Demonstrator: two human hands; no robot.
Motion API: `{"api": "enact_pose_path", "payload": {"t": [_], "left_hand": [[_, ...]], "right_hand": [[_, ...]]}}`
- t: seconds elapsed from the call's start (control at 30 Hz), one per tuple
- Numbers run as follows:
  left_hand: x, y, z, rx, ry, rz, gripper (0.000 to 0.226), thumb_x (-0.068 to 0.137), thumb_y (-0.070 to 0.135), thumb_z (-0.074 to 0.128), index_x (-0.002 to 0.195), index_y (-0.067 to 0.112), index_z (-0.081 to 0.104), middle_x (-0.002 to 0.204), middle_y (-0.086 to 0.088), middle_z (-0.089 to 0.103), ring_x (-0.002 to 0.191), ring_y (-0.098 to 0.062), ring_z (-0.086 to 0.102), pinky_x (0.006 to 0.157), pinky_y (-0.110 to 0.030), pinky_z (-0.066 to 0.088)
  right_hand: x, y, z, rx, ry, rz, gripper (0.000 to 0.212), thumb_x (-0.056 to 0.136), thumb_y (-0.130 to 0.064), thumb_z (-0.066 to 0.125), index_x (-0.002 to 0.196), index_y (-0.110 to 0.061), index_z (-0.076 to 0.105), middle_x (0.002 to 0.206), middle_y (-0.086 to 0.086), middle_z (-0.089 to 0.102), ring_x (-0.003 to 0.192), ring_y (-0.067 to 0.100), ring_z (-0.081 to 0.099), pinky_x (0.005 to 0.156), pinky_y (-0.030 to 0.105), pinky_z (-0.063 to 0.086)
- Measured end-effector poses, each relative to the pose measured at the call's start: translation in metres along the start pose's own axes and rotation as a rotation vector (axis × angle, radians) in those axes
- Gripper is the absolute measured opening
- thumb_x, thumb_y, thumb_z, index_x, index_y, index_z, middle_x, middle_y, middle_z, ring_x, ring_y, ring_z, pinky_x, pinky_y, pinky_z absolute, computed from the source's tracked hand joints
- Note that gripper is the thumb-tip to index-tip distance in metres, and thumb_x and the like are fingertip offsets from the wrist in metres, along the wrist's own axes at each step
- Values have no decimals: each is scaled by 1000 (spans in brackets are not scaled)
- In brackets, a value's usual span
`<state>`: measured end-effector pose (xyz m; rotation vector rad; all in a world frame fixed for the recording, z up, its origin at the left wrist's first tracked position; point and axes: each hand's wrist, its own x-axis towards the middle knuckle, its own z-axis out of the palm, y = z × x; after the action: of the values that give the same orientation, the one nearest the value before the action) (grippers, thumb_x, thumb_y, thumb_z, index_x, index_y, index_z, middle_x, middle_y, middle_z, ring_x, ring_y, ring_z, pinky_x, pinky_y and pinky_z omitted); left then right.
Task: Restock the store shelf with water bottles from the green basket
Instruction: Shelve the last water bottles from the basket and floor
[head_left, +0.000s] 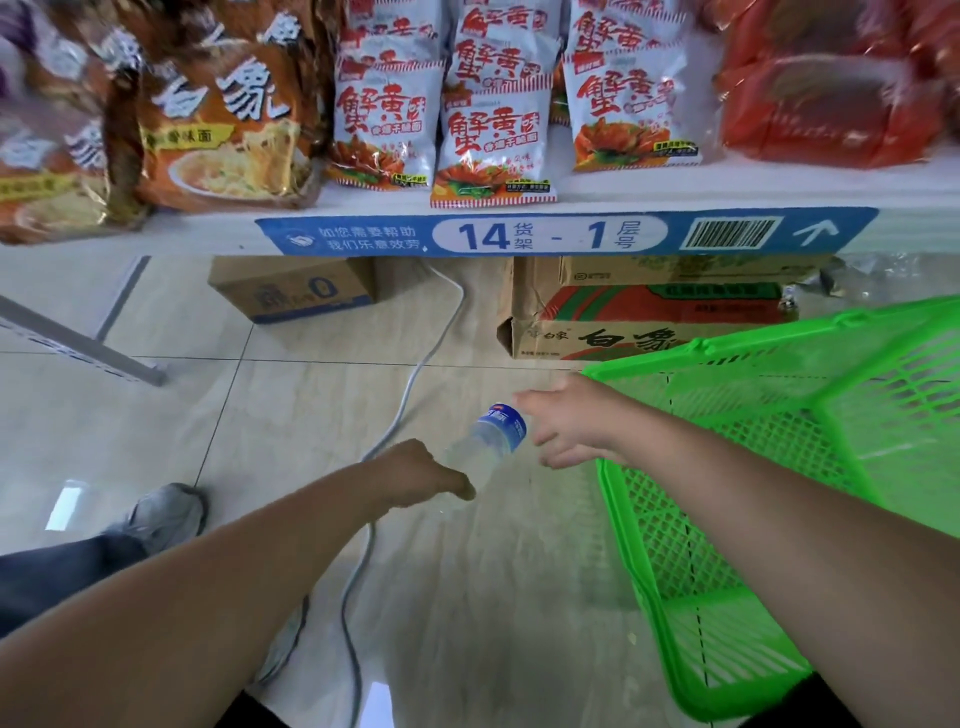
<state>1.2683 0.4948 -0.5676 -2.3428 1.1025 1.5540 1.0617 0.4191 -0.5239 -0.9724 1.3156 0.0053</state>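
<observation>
Left hand (421, 470) grips water bottle (488, 447) by its lower end, outside green basket (727, 353) (likely a handover). Right hand (566, 421), fingers loosely spread, hovers beside the label.

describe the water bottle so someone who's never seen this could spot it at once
Under the blue 14-1 label on the shelf, look just left of the green basket. There the left hand grips the water bottle by one end; it is clear with a blue band, unlike the cardboard boxes behind.

We see a bright green lattice basket (665, 530). The bottle (485, 452) is clear with a blue label (506, 423), snack packs (493, 140) white with red lettering.
</observation>
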Motion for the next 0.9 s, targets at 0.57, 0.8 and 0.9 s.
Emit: {"api": "enact_pose_path", "payload": {"t": [0.57,0.8,0.9], "left_hand": [[-68,9,-10,65,213,284,82,43,69,79,110,31,49,98,10,66,88,-12,69,82,-42,60],[-103,42,-25,-53,117,550,28,84,38,80,106,31,66,87,18,70,73,19,61,66,-5,46],[-127,62,-46,-35,96,632,26,87,35,79,108,35,65,88,18,69,71,24,57,64,0,41]], "right_hand": [[3,-21,27,713,122,-190,33,91,-47,69,111,-21,67,95,5,71,83,28,72,82,55,61],[-45,-43,23,475,138,-475,31,90,-43,69,116,-27,70,105,-4,77,98,20,74,90,51,57],[-78,-65,10,425,155,-554,30,87,-45,69,111,-27,71,102,-4,78,94,17,75,80,45,61]]}}
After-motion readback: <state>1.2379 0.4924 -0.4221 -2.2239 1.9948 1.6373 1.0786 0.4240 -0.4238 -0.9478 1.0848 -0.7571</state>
